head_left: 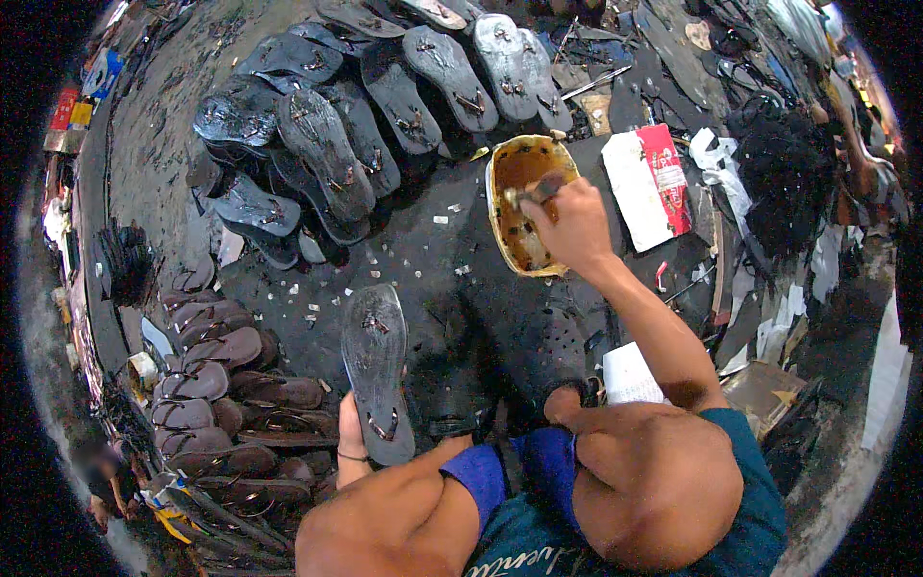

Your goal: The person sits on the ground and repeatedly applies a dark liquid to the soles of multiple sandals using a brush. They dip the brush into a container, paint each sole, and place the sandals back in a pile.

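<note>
My left hand (352,433) grips a dark sandal sole (375,337) by its lower edge, above the ground and near my left knee. The sole's broad face is turned up, looks wet, and has strap ends poking through it. Over a cut-open pale tub (494,216) of brown, glue-like liquid, my right hand (577,226) is closed around a small brush (538,192). The brush's tip lies inside the tub's outline; whether it touches the liquid I cannot tell. Several similar soles (327,149) lie in an arc beyond, some overlapping.
Brown sandals (216,385) are piled at my left. A red and white carton piece (649,188) lies right of the tub, near a black tangled heap (784,183). Small white scraps dot the dark mat (433,250). Another person (104,476) shows at the far left edge.
</note>
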`<action>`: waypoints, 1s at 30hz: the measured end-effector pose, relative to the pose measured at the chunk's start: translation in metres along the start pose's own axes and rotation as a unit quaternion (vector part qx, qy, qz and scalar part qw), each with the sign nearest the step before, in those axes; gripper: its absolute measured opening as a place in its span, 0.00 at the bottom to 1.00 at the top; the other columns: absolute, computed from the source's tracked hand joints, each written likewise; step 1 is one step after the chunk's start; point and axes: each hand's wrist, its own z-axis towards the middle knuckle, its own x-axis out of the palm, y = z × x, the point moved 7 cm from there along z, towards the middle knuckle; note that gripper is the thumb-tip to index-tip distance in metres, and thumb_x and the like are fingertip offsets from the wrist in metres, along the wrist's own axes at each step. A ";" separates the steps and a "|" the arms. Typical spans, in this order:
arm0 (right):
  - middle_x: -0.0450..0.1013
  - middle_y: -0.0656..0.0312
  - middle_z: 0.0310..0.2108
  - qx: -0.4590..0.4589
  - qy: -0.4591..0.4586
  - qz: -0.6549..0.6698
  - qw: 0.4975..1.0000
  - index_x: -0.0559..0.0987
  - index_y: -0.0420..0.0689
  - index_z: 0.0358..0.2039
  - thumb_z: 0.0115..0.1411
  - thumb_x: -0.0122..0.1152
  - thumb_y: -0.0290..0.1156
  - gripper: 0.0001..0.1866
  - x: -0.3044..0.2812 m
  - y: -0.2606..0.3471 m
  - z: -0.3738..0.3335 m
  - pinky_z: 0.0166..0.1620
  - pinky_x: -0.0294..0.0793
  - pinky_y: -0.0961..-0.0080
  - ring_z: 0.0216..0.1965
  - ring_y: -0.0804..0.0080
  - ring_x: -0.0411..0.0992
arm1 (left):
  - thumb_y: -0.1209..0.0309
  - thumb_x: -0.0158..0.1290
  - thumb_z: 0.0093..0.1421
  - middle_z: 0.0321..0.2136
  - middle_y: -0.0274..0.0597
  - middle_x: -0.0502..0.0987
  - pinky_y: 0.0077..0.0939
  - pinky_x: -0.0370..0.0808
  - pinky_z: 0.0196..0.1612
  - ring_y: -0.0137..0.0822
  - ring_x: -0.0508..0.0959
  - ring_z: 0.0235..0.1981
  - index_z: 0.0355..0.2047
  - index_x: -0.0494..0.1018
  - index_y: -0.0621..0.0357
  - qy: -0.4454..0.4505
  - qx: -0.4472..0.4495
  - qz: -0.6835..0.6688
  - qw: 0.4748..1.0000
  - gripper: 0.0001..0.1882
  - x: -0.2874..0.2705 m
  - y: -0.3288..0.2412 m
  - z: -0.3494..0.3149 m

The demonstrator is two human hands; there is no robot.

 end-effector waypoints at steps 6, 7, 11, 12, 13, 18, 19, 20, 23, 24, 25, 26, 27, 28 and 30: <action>0.79 0.50 0.36 0.034 -0.051 0.109 0.992 0.81 0.45 0.48 0.61 0.64 0.43 0.20 -0.089 0.024 -0.016 0.48 0.73 0.55 0.40 0.50 0.76 | 0.53 0.38 0.71 0.55 0.51 0.71 0.43 0.71 0.58 0.45 0.72 0.54 0.63 0.63 0.60 -0.044 -0.038 0.047 0.997 0.29 -0.032 0.014 -0.025; 0.78 0.50 0.35 0.013 0.062 -0.008 0.998 0.81 0.43 0.47 0.60 0.65 0.36 0.16 -0.079 0.012 -0.039 0.45 0.74 0.59 0.38 0.51 0.76 | 0.53 0.37 0.71 0.54 0.50 0.72 0.42 0.72 0.57 0.45 0.73 0.53 0.62 0.64 0.60 -0.044 -0.043 0.054 0.997 0.28 -0.032 0.013 -0.027; 0.79 0.54 0.35 -0.005 0.334 0.016 0.942 0.79 0.38 0.44 0.60 0.65 0.27 0.12 -0.089 0.028 -0.074 0.44 0.75 0.68 0.39 0.63 0.77 | 0.54 0.37 0.72 0.51 0.49 0.75 0.40 0.76 0.53 0.42 0.77 0.49 0.60 0.66 0.60 -0.040 -0.051 0.086 0.994 0.26 -0.026 0.006 -0.022; 0.79 0.56 0.36 0.017 0.322 0.180 0.929 0.79 0.38 0.44 0.61 0.65 0.28 0.13 -0.089 0.037 -0.067 0.44 0.75 0.69 0.40 0.66 0.77 | 0.54 0.36 0.72 0.50 0.48 0.76 0.40 0.76 0.52 0.41 0.78 0.48 0.59 0.67 0.59 -0.032 -0.052 0.095 0.994 0.26 -0.022 0.004 -0.016; 0.79 0.57 0.37 0.039 0.301 0.337 0.892 0.78 0.37 0.45 0.61 0.65 0.28 0.13 -0.093 0.046 -0.058 0.45 0.76 0.70 0.40 0.69 0.77 | 0.55 0.36 0.73 0.49 0.48 0.77 0.40 0.77 0.51 0.40 0.79 0.47 0.59 0.68 0.59 -0.020 -0.052 0.102 0.993 0.25 -0.014 0.002 -0.005; 0.80 0.61 0.42 -0.068 0.177 0.519 0.834 0.79 0.39 0.45 0.62 0.67 0.27 0.12 -0.076 0.154 -0.010 0.48 0.77 0.73 0.43 0.74 0.77 | 0.57 0.35 0.73 0.38 0.43 0.81 0.34 0.82 0.39 0.37 0.83 0.34 0.53 0.72 0.60 0.239 -0.109 -0.074 0.962 0.23 0.103 0.019 0.049; 0.80 0.59 0.40 -0.077 0.217 0.502 0.834 0.80 0.40 0.43 0.61 0.68 0.28 0.11 -0.063 0.169 -0.011 0.49 0.76 0.71 0.43 0.71 0.78 | 0.56 0.35 0.72 0.33 0.44 0.81 0.36 0.83 0.35 0.39 0.83 0.31 0.50 0.73 0.59 0.109 -0.095 -0.020 0.989 0.23 0.121 0.022 0.052; 0.80 0.56 0.39 -0.140 0.189 0.505 0.831 0.81 0.41 0.43 0.59 0.69 0.28 0.12 -0.050 0.177 -0.012 0.50 0.76 0.67 0.43 0.64 0.78 | 0.56 0.35 0.72 0.35 0.44 0.81 0.36 0.82 0.36 0.40 0.83 0.32 0.51 0.73 0.58 0.160 -0.115 -0.065 0.978 0.23 0.139 0.026 0.043; 0.79 0.55 0.38 -0.251 0.018 0.434 0.865 0.82 0.44 0.44 0.55 0.69 0.28 0.15 -0.057 0.177 0.013 0.47 0.75 0.65 0.41 0.57 0.77 | 0.51 0.36 0.71 0.41 0.47 0.80 0.39 0.82 0.39 0.41 0.82 0.38 0.53 0.72 0.59 0.122 -0.082 -0.053 0.988 0.27 0.143 0.022 0.013; 0.78 0.54 0.37 -0.277 0.018 0.412 0.868 0.82 0.45 0.44 0.53 0.68 0.29 0.16 -0.058 0.177 0.005 0.45 0.74 0.64 0.41 0.55 0.76 | 0.49 0.36 0.70 0.42 0.48 0.80 0.39 0.82 0.40 0.42 0.82 0.39 0.54 0.71 0.60 0.153 -0.098 -0.083 0.980 0.28 0.146 0.023 0.007; 0.77 0.54 0.36 -0.315 0.010 0.395 0.863 0.82 0.46 0.45 0.52 0.68 0.30 0.18 -0.063 0.185 0.003 0.44 0.74 0.63 0.41 0.53 0.76 | 0.48 0.37 0.70 0.44 0.49 0.79 0.39 0.82 0.42 0.42 0.82 0.40 0.55 0.71 0.60 0.188 -0.100 -0.110 0.971 0.30 0.150 0.008 0.006; 0.77 0.58 0.38 -0.350 -0.011 0.396 0.849 0.80 0.48 0.48 0.52 0.65 0.30 0.21 -0.073 0.194 -0.028 0.43 0.72 0.66 0.40 0.58 0.75 | 0.47 0.37 0.69 0.45 0.50 0.79 0.39 0.82 0.43 0.43 0.82 0.41 0.56 0.70 0.61 0.223 -0.101 -0.137 0.960 0.31 0.152 -0.007 0.008; 0.76 0.60 0.40 -0.371 0.027 0.411 0.832 0.79 0.49 0.50 0.54 0.62 0.30 0.21 -0.080 0.199 -0.050 0.44 0.72 0.65 0.40 0.58 0.74 | 0.44 0.38 0.68 0.47 0.51 0.78 0.39 0.82 0.42 0.43 0.81 0.42 0.58 0.69 0.62 0.247 -0.092 -0.110 0.958 0.34 0.149 -0.025 0.010; 0.76 0.61 0.41 -0.396 0.061 0.422 0.813 0.79 0.50 0.52 0.56 0.60 0.29 0.21 -0.083 0.203 -0.064 0.44 0.73 0.65 0.40 0.59 0.74 | 0.45 0.38 0.68 0.49 0.52 0.77 0.39 0.81 0.45 0.44 0.80 0.44 0.58 0.69 0.62 0.221 -0.123 -0.155 0.955 0.34 0.138 -0.026 0.020; 0.77 0.62 0.40 -0.375 0.143 0.453 0.796 0.80 0.49 0.51 0.57 0.60 0.32 0.20 -0.073 0.195 -0.064 0.43 0.73 0.65 0.40 0.61 0.75 | 0.47 0.38 0.68 0.52 0.54 0.76 0.37 0.80 0.48 0.45 0.79 0.47 0.58 0.69 0.63 0.199 -0.093 -0.103 0.970 0.33 0.128 -0.025 0.029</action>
